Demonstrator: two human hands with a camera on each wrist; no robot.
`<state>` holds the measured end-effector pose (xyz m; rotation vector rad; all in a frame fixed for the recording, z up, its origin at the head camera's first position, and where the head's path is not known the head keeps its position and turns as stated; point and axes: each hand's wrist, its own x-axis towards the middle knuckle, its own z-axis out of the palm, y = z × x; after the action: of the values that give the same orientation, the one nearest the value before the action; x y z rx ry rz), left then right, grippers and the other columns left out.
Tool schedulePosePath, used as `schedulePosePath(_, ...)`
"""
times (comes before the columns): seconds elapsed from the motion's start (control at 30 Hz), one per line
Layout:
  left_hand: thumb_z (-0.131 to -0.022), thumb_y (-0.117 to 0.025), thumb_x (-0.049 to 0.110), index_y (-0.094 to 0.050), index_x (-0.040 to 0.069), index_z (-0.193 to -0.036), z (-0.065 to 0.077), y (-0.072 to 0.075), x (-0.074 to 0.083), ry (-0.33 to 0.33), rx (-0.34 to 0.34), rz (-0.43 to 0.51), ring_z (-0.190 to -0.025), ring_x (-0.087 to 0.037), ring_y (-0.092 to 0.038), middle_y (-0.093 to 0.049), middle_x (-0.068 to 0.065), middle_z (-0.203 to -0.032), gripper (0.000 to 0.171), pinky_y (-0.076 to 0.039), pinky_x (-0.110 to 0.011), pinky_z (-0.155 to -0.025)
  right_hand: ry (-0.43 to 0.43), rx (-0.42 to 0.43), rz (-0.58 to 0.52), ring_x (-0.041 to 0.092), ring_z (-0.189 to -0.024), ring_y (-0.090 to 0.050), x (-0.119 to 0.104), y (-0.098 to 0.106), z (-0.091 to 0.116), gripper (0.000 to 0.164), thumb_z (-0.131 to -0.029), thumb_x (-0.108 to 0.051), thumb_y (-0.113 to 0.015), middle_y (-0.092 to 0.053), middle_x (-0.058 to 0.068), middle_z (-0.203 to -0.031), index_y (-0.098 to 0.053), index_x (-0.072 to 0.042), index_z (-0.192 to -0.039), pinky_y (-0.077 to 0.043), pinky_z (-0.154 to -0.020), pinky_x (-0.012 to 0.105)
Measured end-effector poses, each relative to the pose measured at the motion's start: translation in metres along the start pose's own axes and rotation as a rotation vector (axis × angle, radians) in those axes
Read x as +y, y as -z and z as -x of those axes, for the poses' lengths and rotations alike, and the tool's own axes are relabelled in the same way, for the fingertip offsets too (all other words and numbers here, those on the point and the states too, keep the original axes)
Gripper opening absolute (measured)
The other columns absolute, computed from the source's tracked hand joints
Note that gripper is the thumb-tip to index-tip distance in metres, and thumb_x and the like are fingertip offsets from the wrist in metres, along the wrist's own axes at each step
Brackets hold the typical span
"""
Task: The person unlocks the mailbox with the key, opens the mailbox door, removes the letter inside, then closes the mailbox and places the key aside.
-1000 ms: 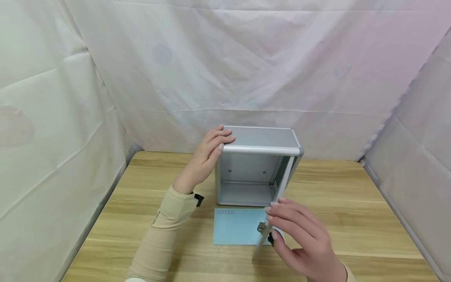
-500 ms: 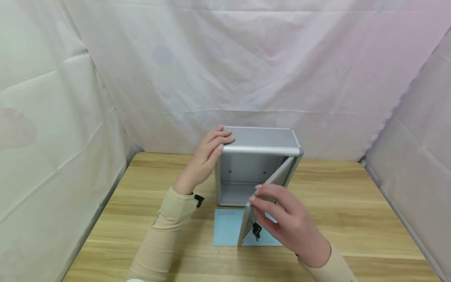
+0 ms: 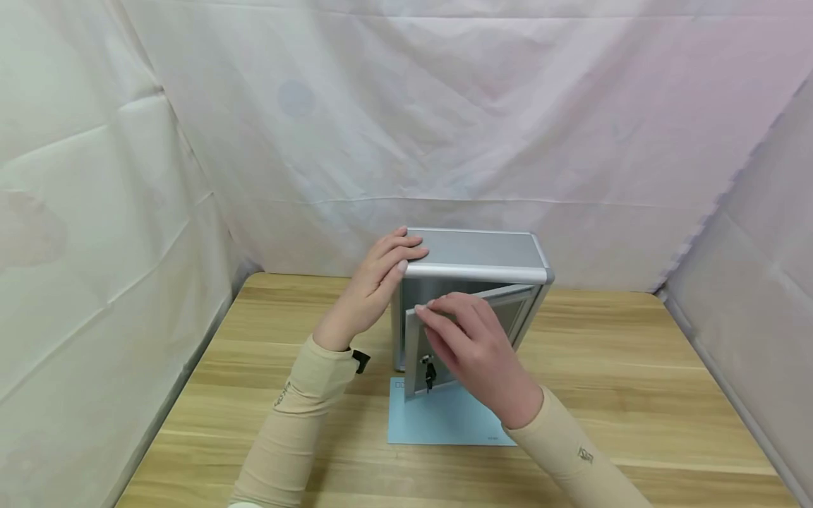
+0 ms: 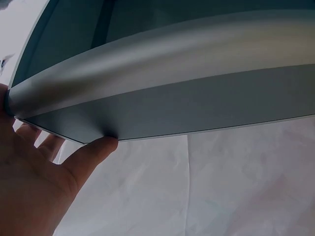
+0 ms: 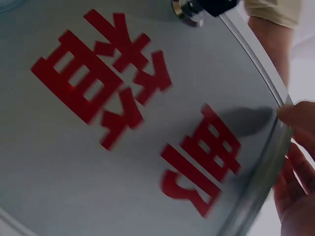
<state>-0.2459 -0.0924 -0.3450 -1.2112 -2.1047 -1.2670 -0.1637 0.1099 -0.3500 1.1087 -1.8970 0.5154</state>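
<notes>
A grey metal mailbox (image 3: 479, 247) stands upright on the table. My left hand (image 3: 368, 286) rests on its top left corner with extended fingers, and the left wrist view shows those fingers (image 4: 93, 155) against the box's edges. My right hand (image 3: 479, 353) pinches the top free edge of the box's door (image 3: 411, 356), which stands part way out, hinged at the right. A key (image 3: 430, 375) hangs from the lock on the door. Red characters (image 5: 199, 164) mark the door's face in the right wrist view. Most of the box's inside is hidden behind the door.
A light blue envelope (image 3: 457, 421) lies flat before the box, partly beneath the door. The wooden table (image 3: 635, 381) has white cloth (image 3: 495, 127) hanging behind it and at both sides.
My right hand has shifted from the lock area to the door's top edge, and the door has swung left, nearer the box's front. My left hand has stayed on the corner.
</notes>
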Motion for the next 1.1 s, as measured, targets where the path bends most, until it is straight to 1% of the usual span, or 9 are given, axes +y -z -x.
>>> schedulePosePath(0.1,-0.103,-0.04,0.011,-0.057,0.009,-0.131,0.0,0.0,0.0,0.008,-0.003,-0.004,-0.141,-0.027,-0.022,-0.044,-0.008,-0.143,0.033,-0.017,-0.04,-0.115,-0.024,0.006,0.027,0.031,-0.098,-0.054,0.005,-0.009,-0.001,0.025,-0.097,-0.008,-0.052,-0.059,0.013,-0.108,-0.066,0.0,-0.116,-0.047,-0.083,0.04)
schedulePosePath(0.23,-0.104,-0.039,0.014,-0.057,0.009,-0.132,0.0,0.0,0.0,0.016,-0.002,-0.01,-0.142,-0.026,-0.021,-0.043,-0.007,-0.143,0.034,-0.017,-0.039,-0.116,-0.047,0.011,0.052,0.032,-0.1,-0.054,0.012,-0.02,-0.004,0.026,-0.096,-0.007,-0.055,-0.058,0.013,-0.109,-0.066,0.0,-0.118,-0.046,-0.085,0.041)
schedulePosePath(0.4,-0.103,-0.04,0.013,-0.058,0.01,-0.131,0.0,-0.001,0.0,0.021,0.002,-0.015,-0.141,-0.024,-0.022,-0.044,-0.007,-0.142,0.033,-0.018,-0.038,-0.115,-0.076,0.023,0.093,0.031,-0.099,-0.054,0.017,-0.03,-0.005,0.029,-0.089,-0.002,-0.063,-0.057,0.014,-0.108,-0.066,0.0,-0.118,-0.046,-0.088,0.042)
schedulePosePath(0.53,-0.103,-0.04,0.012,-0.058,0.009,-0.13,0.0,-0.001,-0.001,0.019,0.005,-0.015,-0.141,-0.024,-0.023,-0.045,-0.007,-0.142,0.033,-0.018,-0.038,-0.115,-0.087,0.035,0.112,0.031,-0.097,-0.054,0.017,-0.033,-0.006,0.033,-0.085,0.0,-0.067,-0.057,0.014,-0.106,-0.067,-0.001,-0.117,-0.046,-0.088,0.042)
schedulePosePath(0.67,-0.103,-0.04,0.012,-0.059,0.009,-0.13,0.0,-0.001,-0.001,0.015,0.009,-0.014,-0.141,-0.025,-0.023,-0.045,-0.008,-0.142,0.033,-0.018,-0.039,-0.115,-0.086,0.05,0.123,0.032,-0.097,-0.053,0.019,-0.034,-0.006,0.031,-0.086,0.0,-0.065,-0.057,0.013,-0.105,-0.068,-0.002,-0.116,-0.045,-0.088,0.042)
schedulePosePath(0.9,-0.105,-0.038,0.02,-0.058,0.01,-0.13,0.001,-0.001,0.0,0.025,0.002,-0.015,-0.141,-0.023,-0.022,-0.045,-0.006,-0.142,0.035,-0.019,-0.038,-0.115,-0.092,0.065,0.128,0.033,-0.098,-0.052,0.021,-0.035,-0.002,0.019,-0.084,0.003,-0.062,-0.056,0.014,-0.105,-0.071,-0.004,-0.099,-0.044,-0.087,0.043)
schedulePosePath(1.0,-0.105,-0.037,0.02,-0.058,0.01,-0.131,0.001,-0.001,-0.001,0.023,0.0,-0.018,-0.141,-0.023,-0.022,-0.044,-0.006,-0.142,0.035,-0.018,-0.038,-0.115,-0.091,0.072,0.116,0.033,-0.097,-0.052,0.021,-0.035,-0.002,0.017,-0.084,0.003,-0.062,-0.056,0.013,-0.105,-0.071,-0.004,-0.097,-0.044,-0.087,0.043)
schedulePosePath(1.1,-0.104,-0.038,0.017,-0.058,0.01,-0.131,0.001,-0.001,-0.001,0.021,0.001,-0.022,-0.141,-0.022,-0.022,-0.044,-0.005,-0.143,0.034,-0.018,-0.038,-0.115,-0.092,0.072,0.107,0.032,-0.097,-0.051,0.022,-0.034,-0.003,0.017,-0.084,0.003,-0.062,-0.056,0.013,-0.104,-0.07,-0.005,-0.096,-0.044,-0.087,0.043)
